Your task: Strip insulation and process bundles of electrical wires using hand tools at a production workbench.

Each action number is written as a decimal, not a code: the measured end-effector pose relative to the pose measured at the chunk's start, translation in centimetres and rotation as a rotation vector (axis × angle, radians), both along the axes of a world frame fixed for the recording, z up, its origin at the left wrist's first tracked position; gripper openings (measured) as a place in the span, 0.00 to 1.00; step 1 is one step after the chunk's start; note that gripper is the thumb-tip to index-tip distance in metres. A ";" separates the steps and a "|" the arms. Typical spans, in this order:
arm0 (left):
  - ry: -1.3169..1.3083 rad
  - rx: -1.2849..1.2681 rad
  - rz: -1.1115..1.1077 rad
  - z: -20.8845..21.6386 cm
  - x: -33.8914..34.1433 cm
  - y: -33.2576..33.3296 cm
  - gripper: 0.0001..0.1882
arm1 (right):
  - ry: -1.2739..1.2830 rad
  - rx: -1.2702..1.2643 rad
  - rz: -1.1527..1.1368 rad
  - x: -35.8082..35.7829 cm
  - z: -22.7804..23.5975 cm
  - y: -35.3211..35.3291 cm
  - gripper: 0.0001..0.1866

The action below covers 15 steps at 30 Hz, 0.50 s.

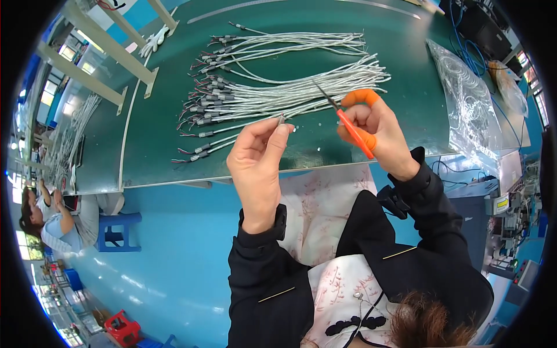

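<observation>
Cable end [282,120], small and greyish, sits pinched between the thumb and forefinger of the left grip [255,155], over the near part of the green worktop [154,127]. The right grip [387,138], wearing orange finger covers [361,97], closes around an orange-handled pointed tool [351,127]. Beyond both, white cables [290,93] lie in bundles, dark sleeves leftward; farther right rests a clear plastic bag [469,101].
</observation>
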<state>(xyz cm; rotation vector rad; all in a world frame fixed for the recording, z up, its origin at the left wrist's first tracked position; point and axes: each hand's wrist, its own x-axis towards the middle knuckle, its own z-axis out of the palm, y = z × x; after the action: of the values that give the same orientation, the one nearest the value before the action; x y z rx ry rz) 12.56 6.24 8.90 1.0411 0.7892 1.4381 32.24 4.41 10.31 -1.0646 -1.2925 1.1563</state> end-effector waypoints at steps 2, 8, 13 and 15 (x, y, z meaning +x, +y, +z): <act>0.002 -0.016 0.001 -0.6 0.5 -0.3 0.08 | -0.044 -0.051 0.048 -0.1 0.1 -0.6 0.15; -0.007 -0.068 -0.022 -2.3 1.4 -1.6 0.07 | 0.007 -0.114 0.054 -0.8 -0.4 -1.0 0.17; -0.121 -0.153 -0.094 -3.7 0.6 -1.8 0.08 | -0.142 -0.147 0.072 -0.7 -1.3 -1.0 0.16; -0.145 -0.160 -0.112 -4.4 0.2 -1.7 0.08 | -0.223 -0.138 0.077 -0.7 -1.8 -1.0 0.16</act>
<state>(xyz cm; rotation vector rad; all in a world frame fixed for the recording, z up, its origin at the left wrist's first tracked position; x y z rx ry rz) 12.72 4.49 4.51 0.8363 0.7174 1.3164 31.55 3.45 8.48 -1.2837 -1.4538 1.2244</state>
